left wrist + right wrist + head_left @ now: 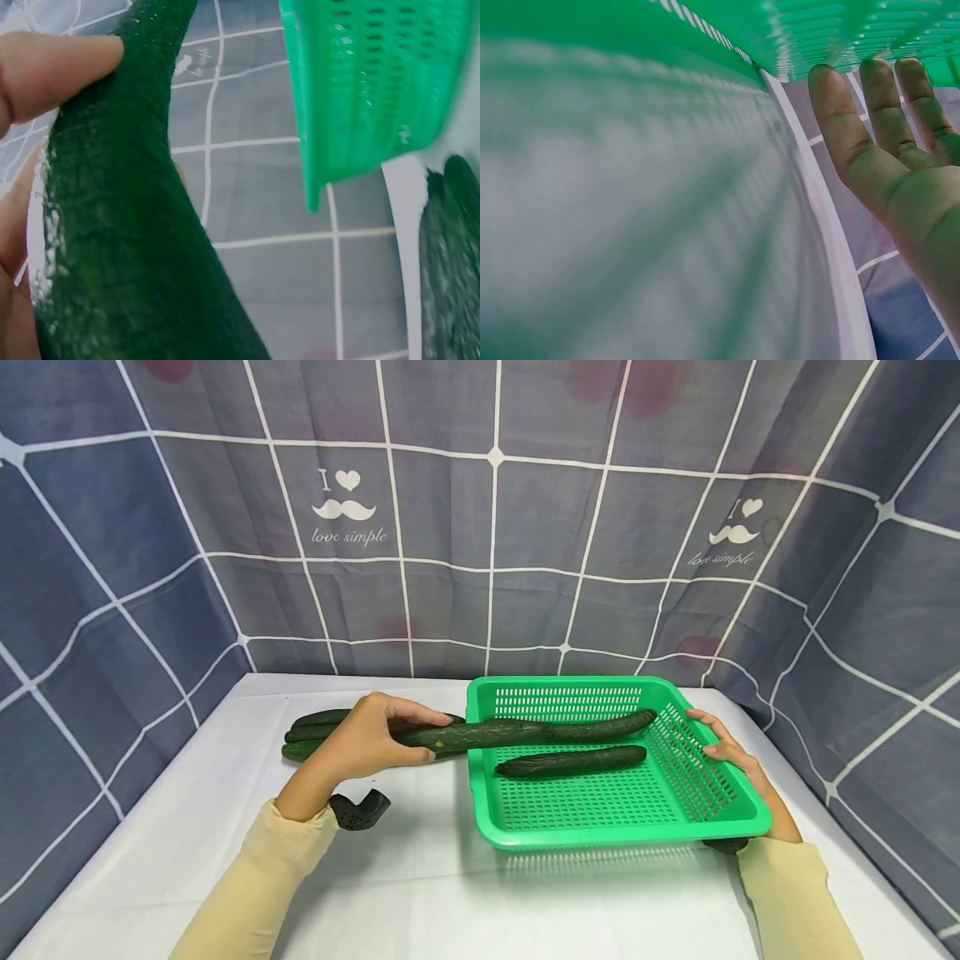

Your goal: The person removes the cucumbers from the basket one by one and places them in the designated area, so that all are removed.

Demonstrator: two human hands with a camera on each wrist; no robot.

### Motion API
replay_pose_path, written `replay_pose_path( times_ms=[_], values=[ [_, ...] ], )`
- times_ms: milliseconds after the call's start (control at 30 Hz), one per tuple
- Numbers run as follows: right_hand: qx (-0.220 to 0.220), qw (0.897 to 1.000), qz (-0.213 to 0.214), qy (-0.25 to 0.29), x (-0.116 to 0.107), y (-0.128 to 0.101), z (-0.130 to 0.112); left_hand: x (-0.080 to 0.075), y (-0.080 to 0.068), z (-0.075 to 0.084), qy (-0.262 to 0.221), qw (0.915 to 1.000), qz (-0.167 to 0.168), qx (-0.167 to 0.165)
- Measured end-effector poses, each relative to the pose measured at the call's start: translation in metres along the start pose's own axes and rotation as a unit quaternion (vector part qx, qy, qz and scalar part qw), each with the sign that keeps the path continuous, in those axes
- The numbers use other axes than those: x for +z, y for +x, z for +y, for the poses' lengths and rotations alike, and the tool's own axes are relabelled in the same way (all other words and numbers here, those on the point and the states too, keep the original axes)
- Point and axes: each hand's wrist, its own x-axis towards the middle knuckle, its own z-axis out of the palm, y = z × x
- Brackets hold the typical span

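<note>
My left hand (375, 735) grips a long dark green cucumber (480, 737), thumb and fingers on either side of it. This cucumber reaches over the left rim of the green plastic basket (570, 839). Its far end lines up with a curved dark length (607, 727); I cannot tell whether that is a separate cucumber. Another cucumber (573, 762) lies inside, nearer the front. On the right, my right hand (738, 764) holds the basket's side wall, with fingertips showing over the rim. From below, its fingers (886, 112) touch the basket's outer side.
Several cucumbers (315, 731) lie together on the white tabletop (420, 893), behind and left of my left hand. A grey checked curtain (450, 527) encloses the back and sides. Black camera mounts (362, 810) sit at the wrists.
</note>
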Motion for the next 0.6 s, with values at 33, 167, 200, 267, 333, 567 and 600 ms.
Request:
replay_pose_path(
  times_ms=[33, 167, 200, 267, 333, 567, 600],
  values=[
    [0.001, 1.0, 0.001, -0.001, 0.0, 0.0, 0.0, -0.002, -0.002, -0.002, 0.004, 1.0, 0.002, -0.001],
    [0.007, 1.0, 0.016, -0.019, 0.004, -0.002, -0.001, -0.01, -0.011, -0.009, 0.011, 0.9999, 0.011, -0.007],
    [0.008, 0.999, 0.019, -0.025, 0.004, -0.002, -0.001, -0.012, -0.014, -0.01, 0.012, 0.9998, 0.012, -0.008],
    [0.009, 0.999, 0.02, -0.027, 0.004, -0.002, -0.001, -0.017, -0.017, -0.013, 0.015, 0.9997, 0.012, -0.016],
    [0.006, 1.0, 0.017, -0.011, 0.004, -0.001, -0.001, -0.021, -0.02, -0.014, 0.018, 0.9996, 0.009, -0.022],
    [-0.004, 0.999, -0.002, 0.034, 0.001, 0.0, 0.0, -0.038, -0.025, -0.02, 0.027, 0.9993, 0.009, -0.026],
    [-0.004, 0.999, -0.004, 0.036, 0.001, 0.0, 0.0, -0.04, -0.026, -0.022, 0.034, 0.999, 0.012, -0.027]
  ],
)
